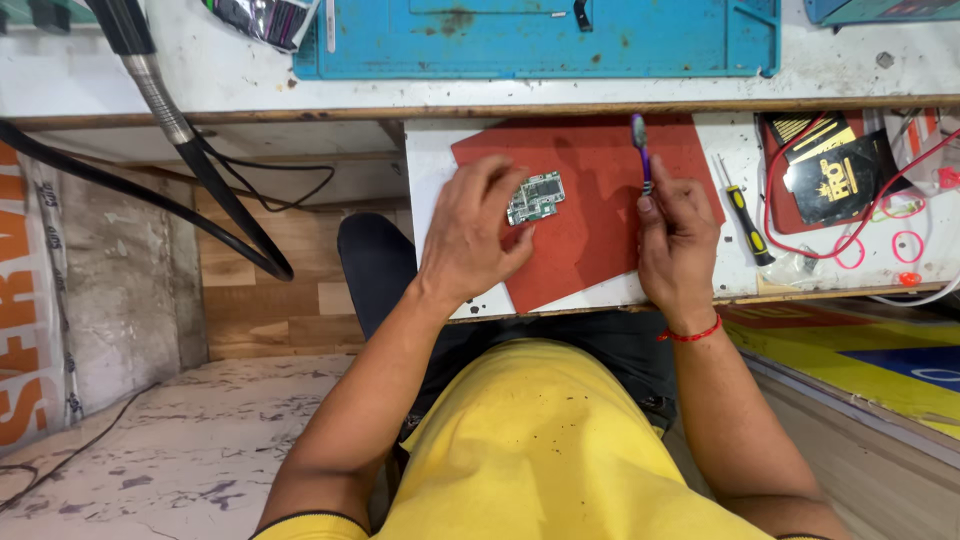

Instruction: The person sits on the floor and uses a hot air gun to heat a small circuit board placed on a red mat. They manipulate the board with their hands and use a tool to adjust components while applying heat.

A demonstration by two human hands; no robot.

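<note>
red mat [600, 215] covers a scuffed, probably white pull-out shelf [430, 160].

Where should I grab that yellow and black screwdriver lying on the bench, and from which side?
Take the screwdriver by its thick yellow and black handle, the end nearer the bench edge, since the thin metal shaft points away toward the back. It lies flat beside the red mat, just right of the right hand, so coming down from above with that hand looks easiest.
</note>
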